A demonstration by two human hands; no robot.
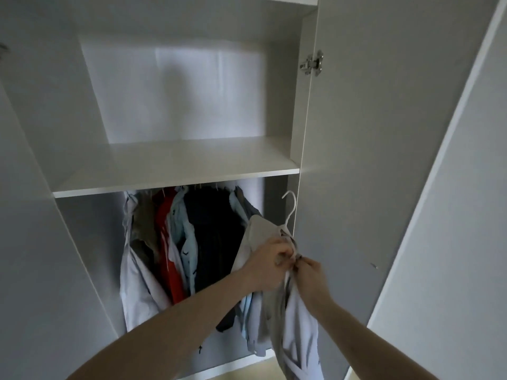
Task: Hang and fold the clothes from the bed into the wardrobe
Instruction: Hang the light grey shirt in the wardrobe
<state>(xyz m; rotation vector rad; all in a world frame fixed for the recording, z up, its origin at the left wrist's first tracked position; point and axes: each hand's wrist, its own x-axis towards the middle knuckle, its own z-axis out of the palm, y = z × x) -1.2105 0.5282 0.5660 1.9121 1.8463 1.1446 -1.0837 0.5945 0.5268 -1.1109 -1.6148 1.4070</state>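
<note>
Both hands, left hand [270, 266] and right hand [310, 272], pinch the pale grey shirt [297, 322] at its collar on the white plastic hanger [290, 208]; fastening it squarely should keep it from slipping.

We note open room above the white wardrobe shelf [175, 171]: that upper compartment gives a hand a wide way in. Below the shelf, the row of hanging garments [189, 242], pale grey, red, light blue and dark navy, fills the left and middle of the lower compartment. To their right lies a narrow gap against the right side panel, and here the pale grey shirt on a white plastic hanger [290, 212] sits, both hands at its collar. The open white wardrobe door [384, 160] walls off the right side, just beside the hanger hook.
</note>
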